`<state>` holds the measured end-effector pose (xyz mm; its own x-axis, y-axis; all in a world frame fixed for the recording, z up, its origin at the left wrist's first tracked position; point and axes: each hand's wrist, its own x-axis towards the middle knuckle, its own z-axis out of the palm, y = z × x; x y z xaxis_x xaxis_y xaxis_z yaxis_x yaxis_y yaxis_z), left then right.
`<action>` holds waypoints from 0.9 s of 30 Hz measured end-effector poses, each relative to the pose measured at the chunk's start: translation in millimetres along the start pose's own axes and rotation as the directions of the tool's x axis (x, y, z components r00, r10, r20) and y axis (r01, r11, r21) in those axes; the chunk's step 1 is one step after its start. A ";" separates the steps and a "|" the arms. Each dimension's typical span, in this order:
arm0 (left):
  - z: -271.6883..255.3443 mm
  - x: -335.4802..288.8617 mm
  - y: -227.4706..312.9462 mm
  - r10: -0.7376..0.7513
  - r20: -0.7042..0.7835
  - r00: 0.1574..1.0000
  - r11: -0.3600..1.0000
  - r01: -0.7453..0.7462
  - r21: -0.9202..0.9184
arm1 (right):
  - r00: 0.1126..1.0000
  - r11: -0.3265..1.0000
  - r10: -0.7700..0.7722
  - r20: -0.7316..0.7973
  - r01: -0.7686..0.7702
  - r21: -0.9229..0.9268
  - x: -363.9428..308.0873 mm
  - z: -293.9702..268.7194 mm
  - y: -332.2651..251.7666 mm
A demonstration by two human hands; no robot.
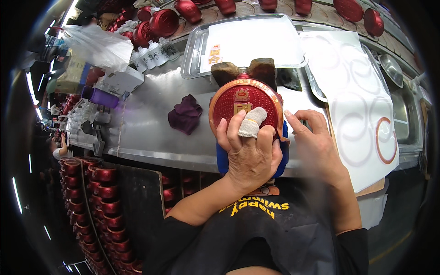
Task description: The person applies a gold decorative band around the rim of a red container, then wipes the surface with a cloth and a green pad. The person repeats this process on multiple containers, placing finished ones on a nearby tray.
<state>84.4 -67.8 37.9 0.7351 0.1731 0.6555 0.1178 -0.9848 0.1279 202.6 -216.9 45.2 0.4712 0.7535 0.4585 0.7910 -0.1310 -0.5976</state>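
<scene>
The red bottle point(224, 101) rests at the front edge of the surface point(151, 114), its round face showing. Left of it lies a purple cloth point(184, 113). The left hand point(250, 160) has fingers bent and spread over the face, grasping nothing that I can see. The orange band point(273, 97) already follows the visible rim, but its lower right end stands away, so smoothing seems left. The right hand point(316, 142), fingers loose, is just beside; contact I cannot tell. Further right, one orange strip point(387, 141) lies on the white sheet point(348, 87).
</scene>
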 end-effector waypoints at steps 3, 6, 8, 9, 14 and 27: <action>-8.8 -0.1 -0.8 0.032 0.065 0.997 0.999 -0.033 0.013 | 0.999 0.999 -0.034 0.020 0.035 -0.038 -0.1 0.7 -1.5; -13.6 -1.4 -2.3 0.091 0.068 0.994 0.996 -0.091 -0.014 | 0.999 0.997 -0.038 0.029 0.040 -0.069 -2.6 1.8 0.5; -13.1 -3.5 -1.4 0.065 0.053 0.996 0.998 -0.063 -0.031 | 1.000 0.998 -0.026 0.014 0.027 -0.063 -5.3 2.3 2.2; -12.6 -4.6 -0.8 0.046 0.053 0.998 0.998 -0.044 -0.041 | 1.000 0.999 0.001 0.007 -0.001 -0.038 -6.5 2.8 2.6; -17.9 0.3 -9.3 0.045 0.040 0.998 0.986 -0.038 -0.164 | 0.997 0.997 0.074 -0.033 -0.075 -0.034 -11.2 8.9 -8.2; -31.8 44.1 -51.4 0.296 0.320 0.900 0.877 -0.123 -0.465 | 0.956 0.826 0.263 0.127 -0.292 0.482 -13.5 10.7 -19.2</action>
<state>89.5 -9.1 83.9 0.9102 -0.1415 0.3892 -0.2979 -0.8766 0.3778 176.9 -217.7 43.4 0.6093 0.7680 0.1972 0.3280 -0.0177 -0.9445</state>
